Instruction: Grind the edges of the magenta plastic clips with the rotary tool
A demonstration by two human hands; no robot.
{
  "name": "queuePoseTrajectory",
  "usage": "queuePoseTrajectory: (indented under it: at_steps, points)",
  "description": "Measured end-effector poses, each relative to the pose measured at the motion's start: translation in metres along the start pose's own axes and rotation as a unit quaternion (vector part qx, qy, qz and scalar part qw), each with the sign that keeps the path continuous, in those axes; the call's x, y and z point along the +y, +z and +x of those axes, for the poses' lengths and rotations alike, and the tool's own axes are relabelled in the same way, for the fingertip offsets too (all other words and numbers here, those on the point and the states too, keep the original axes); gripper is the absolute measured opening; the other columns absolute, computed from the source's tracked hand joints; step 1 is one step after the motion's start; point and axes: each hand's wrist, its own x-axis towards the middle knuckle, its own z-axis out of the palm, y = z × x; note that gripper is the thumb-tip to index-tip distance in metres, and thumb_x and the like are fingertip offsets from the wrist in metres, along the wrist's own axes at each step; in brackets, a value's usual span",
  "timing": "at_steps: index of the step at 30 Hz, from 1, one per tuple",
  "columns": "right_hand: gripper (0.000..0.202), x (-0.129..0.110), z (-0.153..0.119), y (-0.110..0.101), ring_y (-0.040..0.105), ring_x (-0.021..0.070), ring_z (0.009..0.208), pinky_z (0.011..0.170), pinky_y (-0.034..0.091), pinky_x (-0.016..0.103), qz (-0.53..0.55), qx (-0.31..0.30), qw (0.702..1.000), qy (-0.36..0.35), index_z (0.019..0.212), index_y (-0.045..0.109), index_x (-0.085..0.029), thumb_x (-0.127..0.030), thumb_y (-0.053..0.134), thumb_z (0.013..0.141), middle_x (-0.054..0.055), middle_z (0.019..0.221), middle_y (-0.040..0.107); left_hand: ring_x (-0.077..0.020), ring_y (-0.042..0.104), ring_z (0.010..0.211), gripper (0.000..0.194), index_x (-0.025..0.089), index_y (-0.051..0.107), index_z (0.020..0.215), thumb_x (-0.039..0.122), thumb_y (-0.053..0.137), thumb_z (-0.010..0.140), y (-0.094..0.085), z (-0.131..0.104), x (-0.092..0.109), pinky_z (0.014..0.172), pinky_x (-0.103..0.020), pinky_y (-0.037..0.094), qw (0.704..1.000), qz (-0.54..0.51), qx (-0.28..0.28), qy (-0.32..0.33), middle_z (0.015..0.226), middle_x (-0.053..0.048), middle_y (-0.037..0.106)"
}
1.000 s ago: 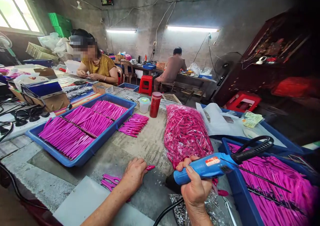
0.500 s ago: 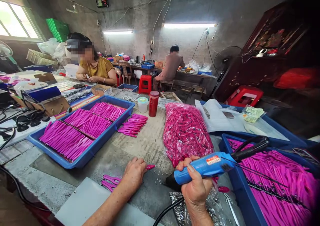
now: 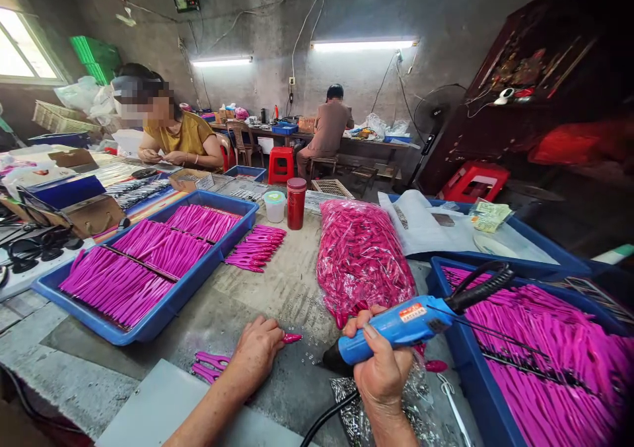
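On the tabletop, my left hand (image 3: pixel 255 349) is closed over a pink scissors-like tool. Its two handle loops (image 3: pixel 211 366) stick out to the left, its pointed tip to the right, and the middle is under my palm. My right hand (image 3: pixel 384 368) is wrapped round a blue electric screwdriver (image 3: pixel 391 331), held slanting with its black nose down and left. Tiny metal rings (image 3: pixel 310 354) are scattered between the tool's tip and the nose. Below my right wrist lies a clear bag of small metal parts (image 3: pixel 351 414).
Blue trays of long magenta pieces stand left (image 3: pixel 143 338) and right (image 3: pixel 460 368). A stuffed plastic bag of pink parts (image 3: pixel 364 255), a row of pink tools (image 3: pixel 255 247), a red jar (image 3: pixel 296 204) and a white tub (image 3: pixel 274 206) are behind. Two people sit farther off.
The whole view has shifted a little, so things sit slightly farther left. Both hands keep their holds, and the screwdriver's nose stays near the pink tool's tip.
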Motion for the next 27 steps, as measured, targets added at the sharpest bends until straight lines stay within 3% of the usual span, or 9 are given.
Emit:
queuePoseTrajectory:
  at_steps: [9,19,27]
  points:
    - [0.028,0.002,-0.002,0.011,0.054,0.0141,0.049,0.052,0.042,0.03,0.001,-0.022,1.0,0.001,0.085,0.05,-0.019,-0.027,0.065,0.063,-0.003,0.064,0.055,-0.0189,0.052,0.088,0.024,0.021,0.064,0.075,0.023,0.044,0.087,0.0,0.003,0.001,0.073,-0.028,0.037,1.0,0.015,-0.019,-0.012,0.086,-0.002,0.063]
    - [0.029,0.022,0.002,0.045,0.054,0.0129,0.05,0.053,0.044,0.029,-0.011,-0.096,0.995,-0.012,0.088,0.051,-0.019,-0.027,0.066,0.065,-0.004,0.066,0.056,-0.0204,0.05,0.089,0.021,0.023,0.065,0.082,0.027,0.045,0.088,0.002,0.0,0.003,0.07,-0.03,0.034,0.999,0.021,-0.017,-0.024,0.089,-0.002,0.063]
    - [0.03,0.033,0.005,0.064,0.053,0.0127,0.046,0.048,0.044,0.028,-0.042,-0.108,0.993,-0.021,0.085,0.051,-0.017,-0.026,0.068,0.062,-0.003,0.063,0.057,-0.0191,0.05,0.088,0.02,0.023,0.064,0.082,0.025,0.046,0.088,0.005,0.002,0.001,0.07,-0.03,0.034,1.0,0.013,-0.019,-0.016,0.09,-0.002,0.063]
